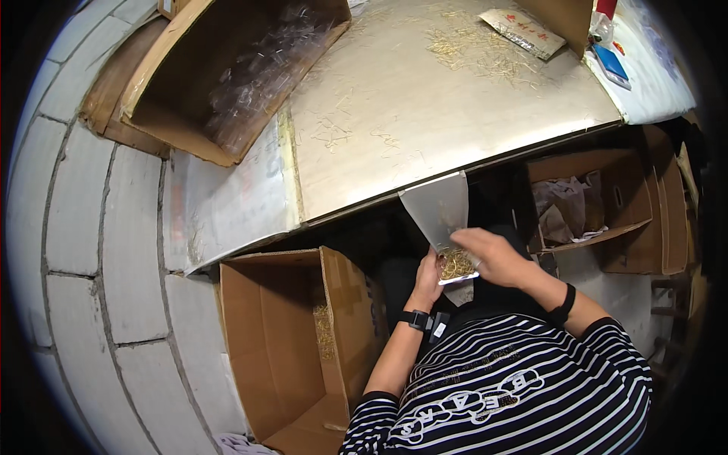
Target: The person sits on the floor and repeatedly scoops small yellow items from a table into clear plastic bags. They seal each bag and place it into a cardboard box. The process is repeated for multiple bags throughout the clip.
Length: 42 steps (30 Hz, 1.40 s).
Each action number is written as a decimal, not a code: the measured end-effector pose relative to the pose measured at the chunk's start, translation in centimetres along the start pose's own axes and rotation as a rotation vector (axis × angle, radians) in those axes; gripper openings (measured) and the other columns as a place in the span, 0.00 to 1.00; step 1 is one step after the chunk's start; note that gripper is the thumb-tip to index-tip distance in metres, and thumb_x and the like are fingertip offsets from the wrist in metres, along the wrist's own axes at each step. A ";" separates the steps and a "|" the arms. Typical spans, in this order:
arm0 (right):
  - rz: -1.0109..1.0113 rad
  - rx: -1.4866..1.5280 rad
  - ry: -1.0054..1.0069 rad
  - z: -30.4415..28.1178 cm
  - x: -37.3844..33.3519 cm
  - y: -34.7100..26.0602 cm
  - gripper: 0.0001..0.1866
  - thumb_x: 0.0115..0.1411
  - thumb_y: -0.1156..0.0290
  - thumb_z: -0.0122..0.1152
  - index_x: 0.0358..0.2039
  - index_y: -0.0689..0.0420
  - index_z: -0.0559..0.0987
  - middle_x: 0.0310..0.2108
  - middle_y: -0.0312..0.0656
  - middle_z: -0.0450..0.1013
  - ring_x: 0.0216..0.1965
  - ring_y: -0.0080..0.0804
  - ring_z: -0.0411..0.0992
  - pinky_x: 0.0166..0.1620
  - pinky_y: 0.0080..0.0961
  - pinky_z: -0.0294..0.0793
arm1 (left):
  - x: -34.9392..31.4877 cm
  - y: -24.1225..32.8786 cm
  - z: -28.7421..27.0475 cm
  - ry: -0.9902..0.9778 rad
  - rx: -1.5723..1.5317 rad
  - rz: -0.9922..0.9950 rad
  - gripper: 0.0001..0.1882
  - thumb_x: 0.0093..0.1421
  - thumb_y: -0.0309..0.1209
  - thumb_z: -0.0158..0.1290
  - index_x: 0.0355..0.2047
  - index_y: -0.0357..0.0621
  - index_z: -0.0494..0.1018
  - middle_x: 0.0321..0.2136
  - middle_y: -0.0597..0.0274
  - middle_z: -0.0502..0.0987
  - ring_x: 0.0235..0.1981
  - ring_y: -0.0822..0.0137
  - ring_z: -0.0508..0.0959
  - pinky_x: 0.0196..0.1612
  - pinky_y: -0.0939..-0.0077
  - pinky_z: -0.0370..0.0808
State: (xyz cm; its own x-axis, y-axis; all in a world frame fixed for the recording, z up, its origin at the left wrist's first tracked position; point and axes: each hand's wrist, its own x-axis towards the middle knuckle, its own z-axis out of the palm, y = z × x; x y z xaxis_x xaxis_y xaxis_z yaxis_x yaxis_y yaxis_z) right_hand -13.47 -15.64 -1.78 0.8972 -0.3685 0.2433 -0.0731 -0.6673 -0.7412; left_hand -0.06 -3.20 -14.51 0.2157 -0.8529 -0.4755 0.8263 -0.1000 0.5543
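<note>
A small box [458, 280] of thin golden pieces [456, 262] sits just off the worktable's [425, 136] near edge, grasped from the side by the left hand [428, 279]. The right hand [491, 256] bends over its contents (whether those fingers pinch anything, I cannot tell). A pale panel [438, 203] rises from the box to that near edge. Below the table's near left corner stands an open carton [273, 334]; a bin of clear plastic pieces [262, 76] occupies its left end.
</note>
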 end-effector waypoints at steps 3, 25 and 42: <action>0.037 -0.135 -0.282 2.4 -0.3 -0.5 0.20 0.45 0.82 0.57 0.43 0.63 0.72 0.40 0.52 0.71 0.44 0.49 0.71 0.45 0.36 0.74 | -0.1 0.3 0.7 0.045 0.031 -0.001 0.25 0.69 0.45 0.32 0.50 0.35 0.67 0.43 0.55 0.75 0.41 0.64 0.78 0.44 0.70 0.77; -0.295 -0.528 -0.351 -1.0 26.3 2.4 0.29 0.64 0.51 0.42 0.60 0.53 0.63 0.63 0.44 0.55 0.65 0.42 0.51 0.62 0.43 0.55 | 0.2 0.4 -2.4 0.062 -0.110 0.013 0.12 0.64 0.28 0.44 0.42 0.34 0.72 0.38 0.62 0.76 0.39 0.70 0.75 0.44 0.77 0.72; -0.214 -0.189 -0.005 -2.5 3.3 -2.0 0.20 0.49 0.78 0.58 0.45 0.59 0.73 0.47 0.48 0.72 0.50 0.44 0.71 0.50 0.34 0.74 | 0.4 1.9 0.4 0.005 -0.032 0.021 0.18 0.68 0.37 0.39 0.47 0.35 0.68 0.42 0.56 0.76 0.40 0.67 0.78 0.45 0.73 0.76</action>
State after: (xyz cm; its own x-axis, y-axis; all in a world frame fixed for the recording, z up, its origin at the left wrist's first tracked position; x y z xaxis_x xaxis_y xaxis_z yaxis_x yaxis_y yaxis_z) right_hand -11.49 -17.10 2.07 0.9032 -0.2030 0.3782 0.0389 -0.8388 -0.5430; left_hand 1.38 -3.92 -13.41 0.2356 -0.8521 -0.4673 0.8379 -0.0655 0.5419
